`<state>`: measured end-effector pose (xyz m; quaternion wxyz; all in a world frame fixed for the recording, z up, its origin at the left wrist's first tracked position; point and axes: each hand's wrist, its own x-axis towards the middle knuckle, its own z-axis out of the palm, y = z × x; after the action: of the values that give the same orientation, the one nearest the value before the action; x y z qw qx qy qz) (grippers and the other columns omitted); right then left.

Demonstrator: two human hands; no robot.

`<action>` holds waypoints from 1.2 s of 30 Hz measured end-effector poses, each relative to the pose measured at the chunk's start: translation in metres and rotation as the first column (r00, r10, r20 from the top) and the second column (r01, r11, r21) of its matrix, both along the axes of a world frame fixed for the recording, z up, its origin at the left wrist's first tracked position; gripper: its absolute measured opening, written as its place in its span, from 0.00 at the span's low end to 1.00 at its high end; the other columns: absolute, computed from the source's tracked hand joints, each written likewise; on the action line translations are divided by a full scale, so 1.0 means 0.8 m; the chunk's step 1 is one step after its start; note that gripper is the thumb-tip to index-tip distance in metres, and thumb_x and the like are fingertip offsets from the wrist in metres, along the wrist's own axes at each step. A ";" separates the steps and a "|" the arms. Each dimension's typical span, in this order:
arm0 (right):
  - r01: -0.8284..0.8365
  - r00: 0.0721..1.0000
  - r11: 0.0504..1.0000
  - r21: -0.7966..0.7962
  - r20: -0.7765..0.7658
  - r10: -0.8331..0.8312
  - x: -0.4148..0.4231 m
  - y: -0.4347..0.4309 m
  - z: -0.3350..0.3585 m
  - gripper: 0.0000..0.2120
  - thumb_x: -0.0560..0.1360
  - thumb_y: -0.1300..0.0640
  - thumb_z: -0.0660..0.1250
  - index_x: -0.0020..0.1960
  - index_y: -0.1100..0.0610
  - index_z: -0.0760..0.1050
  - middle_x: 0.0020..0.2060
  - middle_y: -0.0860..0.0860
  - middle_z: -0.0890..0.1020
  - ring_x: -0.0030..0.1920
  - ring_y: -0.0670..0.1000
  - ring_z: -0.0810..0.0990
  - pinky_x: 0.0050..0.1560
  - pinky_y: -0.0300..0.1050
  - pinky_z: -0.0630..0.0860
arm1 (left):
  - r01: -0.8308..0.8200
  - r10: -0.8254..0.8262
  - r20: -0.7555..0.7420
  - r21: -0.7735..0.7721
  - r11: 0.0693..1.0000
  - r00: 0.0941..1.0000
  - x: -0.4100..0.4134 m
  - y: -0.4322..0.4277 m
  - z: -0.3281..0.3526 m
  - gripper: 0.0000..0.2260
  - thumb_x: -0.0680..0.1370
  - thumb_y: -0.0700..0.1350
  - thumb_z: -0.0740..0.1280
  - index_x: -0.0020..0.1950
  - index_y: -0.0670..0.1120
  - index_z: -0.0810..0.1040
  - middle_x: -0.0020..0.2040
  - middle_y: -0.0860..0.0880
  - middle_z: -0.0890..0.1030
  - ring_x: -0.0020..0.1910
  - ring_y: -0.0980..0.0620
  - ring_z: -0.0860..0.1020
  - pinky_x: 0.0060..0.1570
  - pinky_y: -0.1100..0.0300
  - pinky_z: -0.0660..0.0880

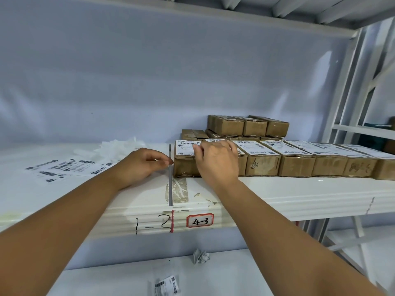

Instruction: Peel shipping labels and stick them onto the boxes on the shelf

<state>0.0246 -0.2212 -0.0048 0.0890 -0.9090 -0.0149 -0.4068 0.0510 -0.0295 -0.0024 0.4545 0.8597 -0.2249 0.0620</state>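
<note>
A row of brown cardboard boxes stands on the white shelf, each with a white shipping label on top. My right hand lies over the two leftmost boxes, its thumb pressing the label on the leftmost box. My left hand rests on the shelf just left of that box. Its fingers are curled, and a thin pale strip shows between thumb and fingers. Loose printed labels lie on the shelf at the left.
More brown boxes are stacked behind the row. A heap of translucent backing scraps lies by the back wall. The shelf edge carries a red-framed tag "4-3". On the lower shelf lie a crumpled paper and a stray label.
</note>
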 end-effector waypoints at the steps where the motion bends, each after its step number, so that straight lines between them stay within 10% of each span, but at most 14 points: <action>1: -0.017 1.000 1.000 0.007 -0.001 0.017 0.000 0.001 0.001 0.20 0.81 0.46 0.52 0.51 0.56 0.80 0.46 0.53 0.83 0.55 0.54 0.76 0.65 0.50 0.62 | -0.004 0.004 0.007 0.009 1.000 1.000 0.000 0.000 0.000 0.06 0.77 0.44 0.67 0.50 0.51 0.83 0.52 0.52 0.83 0.51 0.54 0.78 0.51 0.59 0.72; 10: -0.078 0.996 0.996 -0.042 0.032 0.079 0.005 0.007 0.016 0.14 0.78 0.51 0.57 0.53 0.57 0.78 0.50 0.53 0.81 0.56 0.55 0.75 0.50 0.46 0.71 | -0.218 0.195 0.199 0.099 0.971 0.960 0.013 -0.007 0.015 0.09 0.78 0.41 0.62 0.44 0.49 0.82 0.46 0.56 0.80 0.47 0.56 0.76 0.41 0.73 0.66; 18: -0.032 0.918 0.996 0.085 -0.391 0.062 0.090 0.026 0.089 0.14 0.74 0.56 0.60 0.59 0.58 0.73 0.57 0.57 0.76 0.58 0.59 0.74 0.51 0.46 0.73 | -0.343 0.336 0.286 -0.025 0.939 0.897 0.062 -0.041 0.029 0.10 0.78 0.41 0.62 0.53 0.45 0.82 0.53 0.50 0.82 0.51 0.54 0.77 0.46 0.70 0.64; 23: 0.037 0.805 0.999 0.027 -0.593 -0.014 0.151 0.027 0.090 0.09 0.75 0.53 0.59 0.41 0.59 0.68 0.50 0.56 0.76 0.48 0.57 0.75 0.44 0.45 0.71 | -0.414 0.403 0.280 -0.023 0.910 0.871 0.087 -0.027 0.000 0.11 0.77 0.41 0.62 0.55 0.48 0.80 0.52 0.50 0.82 0.51 0.50 0.79 0.50 0.64 0.70; 36: 0.118 0.653 0.993 0.005 -0.754 -0.074 0.203 0.035 0.078 0.16 0.64 0.38 0.62 0.41 0.50 0.76 0.46 0.51 0.78 0.46 0.54 0.78 0.53 0.50 0.75 | -0.427 0.379 0.273 0.142 0.893 0.884 0.093 -0.026 -0.002 0.10 0.77 0.43 0.61 0.54 0.51 0.80 0.55 0.52 0.81 0.54 0.49 0.78 0.56 0.53 0.75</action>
<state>0.1866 -0.1933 0.0578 0.0897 -0.9926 0.0821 0.0011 0.1251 -0.0502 -0.0043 0.3133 0.9147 -0.0985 0.2355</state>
